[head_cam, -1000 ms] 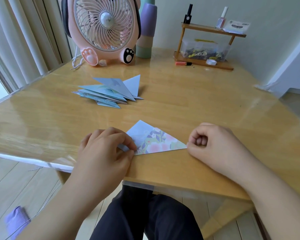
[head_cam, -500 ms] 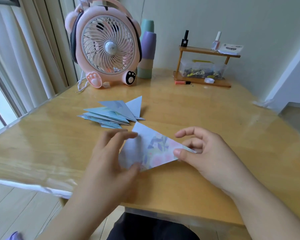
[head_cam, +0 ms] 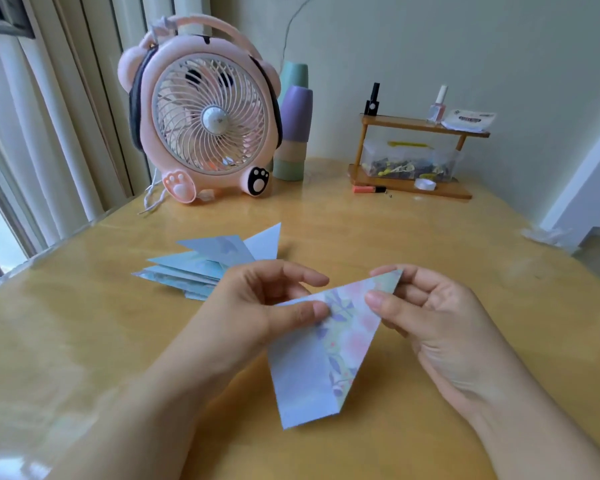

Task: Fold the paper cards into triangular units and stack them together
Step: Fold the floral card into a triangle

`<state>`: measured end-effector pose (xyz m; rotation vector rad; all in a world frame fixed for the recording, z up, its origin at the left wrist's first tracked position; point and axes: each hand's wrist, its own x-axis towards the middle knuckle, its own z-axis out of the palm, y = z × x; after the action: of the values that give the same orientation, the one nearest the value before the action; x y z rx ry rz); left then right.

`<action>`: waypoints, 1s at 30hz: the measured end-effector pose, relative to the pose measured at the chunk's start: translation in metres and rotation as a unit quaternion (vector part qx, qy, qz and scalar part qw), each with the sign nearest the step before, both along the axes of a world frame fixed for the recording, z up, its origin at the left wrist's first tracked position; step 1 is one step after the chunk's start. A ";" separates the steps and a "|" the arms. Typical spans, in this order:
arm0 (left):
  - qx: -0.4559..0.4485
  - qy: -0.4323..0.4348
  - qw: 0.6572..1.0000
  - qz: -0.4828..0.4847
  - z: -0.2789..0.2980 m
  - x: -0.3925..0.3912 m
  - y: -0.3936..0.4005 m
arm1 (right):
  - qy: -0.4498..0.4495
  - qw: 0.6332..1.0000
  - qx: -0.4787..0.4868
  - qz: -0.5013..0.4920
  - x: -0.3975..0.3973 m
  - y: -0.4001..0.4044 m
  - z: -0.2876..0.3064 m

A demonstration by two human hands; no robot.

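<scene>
Room: pale wall behind, curtains (head_cam: 32, 133) at the left side, daylight coming through them.
Table: wooden table (head_cam: 430, 254) with a glossy top; it carries everything else.
Fan: pink desk fan (head_cam: 205, 119) with ears and paw feet, standing upright at the far left of the table.
Cups: stack of cups (head_cam: 293, 133) in green, purple and beige, just beside the fan on its right.
Shelf: small wooden shelf (head_cam: 426, 124) at the far right, with two little bottles and a white packet on top and a clear box under it.
Folded pile: stack of folded triangles (head_cam: 205, 265) in light blue, lying on the table behind the left hand and partly hidden by it.
Card: floral paper card (head_cam: 326, 358), held up above the table between both hands, its lower corner pointing toward the person.
Left hand: left hand (head_cam: 257, 306) pinches the upper left edge of the card with thumb and fingers.
Right hand: right hand (head_cam: 437, 323) pinches the upper right corner, thumb in front, fingers curled behind.
</scene>
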<state>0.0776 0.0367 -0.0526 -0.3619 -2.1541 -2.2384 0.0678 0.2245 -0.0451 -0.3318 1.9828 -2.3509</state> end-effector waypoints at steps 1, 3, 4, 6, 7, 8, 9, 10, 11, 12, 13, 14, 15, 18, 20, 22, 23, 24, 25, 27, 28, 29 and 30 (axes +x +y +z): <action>-0.001 0.000 1.000 0.004 -0.003 0.000 0.001 | -0.002 1.000 -0.008 -0.002 -0.001 0.000 -0.003; -0.005 0.004 1.000 0.022 -0.007 0.001 0.000 | 0.001 1.000 -0.011 -0.005 -0.001 0.001 -0.007; -0.008 0.009 0.999 0.032 -0.006 0.002 -0.001 | 0.001 1.000 -0.012 -0.005 0.000 0.002 -0.008; -0.008 0.020 0.999 0.045 -0.005 0.004 -0.002 | -0.003 1.000 -0.014 0.001 0.002 0.003 -0.007; -0.007 0.024 0.998 0.049 -0.004 0.006 -0.002 | -0.006 1.000 -0.004 0.007 0.002 0.003 -0.008; -0.008 0.027 0.998 0.052 -0.004 0.006 -0.001 | -0.007 1.000 0.017 0.014 0.003 0.002 -0.008; -0.010 0.031 0.998 0.053 -0.004 0.007 -0.001 | -0.005 0.999 0.045 0.020 0.004 0.001 -0.008; -0.012 0.032 0.998 0.053 -0.004 0.007 -0.001 | -0.003 0.997 0.068 0.023 0.005 0.001 -0.009; -0.015 0.035 0.998 0.053 -0.004 0.007 -0.001 | -0.002 0.996 0.083 0.022 0.005 0.000 -0.010; -0.019 0.038 0.998 0.053 -0.003 0.008 -0.001 | -0.002 0.996 0.090 0.017 0.006 0.000 -0.010; -0.023 0.042 0.997 0.055 -0.003 0.008 -0.001 | -0.002 0.996 0.090 0.011 0.006 0.000 -0.010; -0.025 0.043 0.997 0.057 -0.003 0.009 -0.001 | -0.003 0.996 0.086 0.005 0.006 -0.001 -0.010; -0.026 0.044 0.997 0.058 -0.003 0.009 -0.001 | -0.004 0.997 0.082 0.000 0.007 -0.001 -0.009; -0.017 0.035 0.998 0.051 -0.003 0.011 0.000 | -0.010 0.996 0.090 -0.007 0.009 -0.002 -0.009; -0.016 0.026 0.998 0.048 -0.002 0.011 0.001 | -0.015 0.996 0.090 -0.025 0.009 -0.001 -0.008; -0.013 0.019 0.999 0.045 -0.002 0.012 0.001 | -0.019 0.997 0.064 -0.048 0.008 0.001 -0.007; -0.010 0.017 0.999 0.042 -0.002 0.012 0.001 | -0.018 0.997 0.049 -0.057 0.007 0.002 -0.006; -0.007 0.015 0.999 0.038 -0.002 0.012 0.001 | -0.017 0.997 0.034 -0.063 0.007 0.001 -0.006; -0.006 0.013 0.999 0.034 -0.002 0.013 0.001 | -0.017 0.997 0.020 -0.071 0.007 0.001 -0.006; -0.005 0.009 1.000 0.028 -0.002 0.013 0.001 | -0.017 0.996 0.007 -0.086 0.008 -0.001 -0.006; -0.005 0.004 1.000 0.031 -0.001 0.013 0.001 | -0.013 0.996 0.012 -0.088 0.008 -0.002 -0.006; 0.001 -0.001 0.999 0.034 -0.001 0.013 0.002 | -0.012 0.996 0.018 -0.085 0.008 -0.003 -0.006; 0.009 -0.007 0.999 0.038 -0.001 0.013 0.002 | -0.017 0.996 0.021 -0.080 0.008 -0.003 -0.006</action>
<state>0.0902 0.0385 -0.0540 -0.2594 -2.1146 -2.2241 0.0762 0.2216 -0.0515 -0.1339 2.1135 -2.3825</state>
